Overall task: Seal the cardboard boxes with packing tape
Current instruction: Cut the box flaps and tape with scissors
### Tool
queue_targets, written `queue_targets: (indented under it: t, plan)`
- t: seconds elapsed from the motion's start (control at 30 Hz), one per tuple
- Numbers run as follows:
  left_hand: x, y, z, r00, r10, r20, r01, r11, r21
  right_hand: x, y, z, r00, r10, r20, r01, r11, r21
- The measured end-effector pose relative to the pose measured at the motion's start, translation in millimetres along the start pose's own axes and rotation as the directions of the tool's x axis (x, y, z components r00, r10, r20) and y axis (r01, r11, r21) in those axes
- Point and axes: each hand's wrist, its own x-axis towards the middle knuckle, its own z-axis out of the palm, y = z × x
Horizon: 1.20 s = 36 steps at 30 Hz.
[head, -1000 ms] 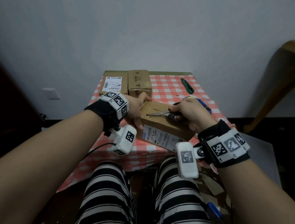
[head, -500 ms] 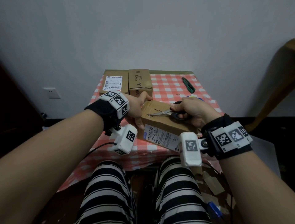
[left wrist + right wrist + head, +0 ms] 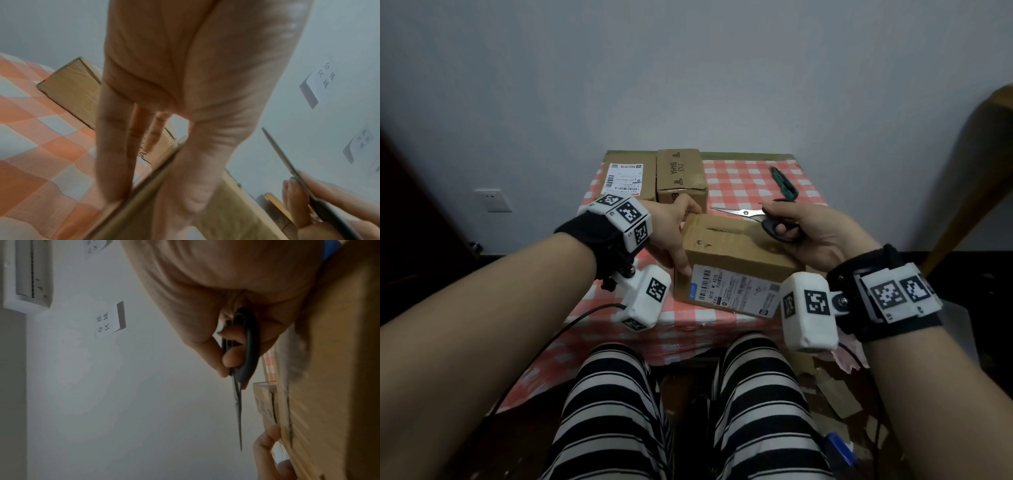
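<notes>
A brown cardboard box (image 3: pixel 736 253) with a white shipping label on its near side stands at the table's front edge. My left hand (image 3: pixel 671 236) grips its left end, thumb on top and fingers (image 3: pixel 115 146) down the side. My right hand (image 3: pixel 811 233) holds black-handled scissors (image 3: pixel 760 217), blades closed and pointing left, just above the box's far top edge. In the right wrist view the scissors (image 3: pixel 240 369) hang clear of the box (image 3: pixel 333 386). The box's top seam shows a dark ragged line. No tape roll is plainly visible.
Two more cardboard boxes (image 3: pixel 631 174) (image 3: pixel 681 174) stand side by side at the back left of the red-checked table (image 3: pixel 743 178). A green utility knife (image 3: pixel 784 183) lies at the back right. My striped-trousered legs sit below the table edge. A wooden chair (image 3: pixel 976 171) stands right.
My right hand has lifted the scissors off the box top and drawn them back and to the right. The left hand keeps its hold on the box.
</notes>
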Motion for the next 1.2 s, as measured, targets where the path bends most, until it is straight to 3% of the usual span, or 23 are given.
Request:
queue_targets:
  t: [0.17, 0.27, 0.43, 0.67, 1.2]
  plan:
    - [-2, -7, 1, 0.993, -0.042, -0.114, 0.038, 0.999, -0.038, 0, 2, 2, 0.996, -0.083, 0.016, 0.082, 0.994, 0.068]
    - [-9, -9, 0, 0.996, -0.065, -0.065, 0.058, 0.992, -0.108, -1, 4, 6, 0.996, -0.088, -0.007, 0.088, 0.996, -0.030]
    - [-16, -8, -7, 0.998, -0.053, 0.026, 0.055, 0.997, -0.060, -10, 7, 13, 0.998, -0.055, 0.020, 0.056, 0.997, -0.058]
    - [-7, -13, -14, 0.994, -0.037, -0.105, 0.027, 0.995, -0.100, -13, 13, 16, 0.997, -0.067, -0.028, 0.064, 0.993, -0.098]
    - [-14, 6, -1, 0.995, -0.082, -0.061, 0.079, 0.995, -0.057, -30, 18, 11, 0.994, -0.083, -0.072, 0.065, 0.972, -0.228]
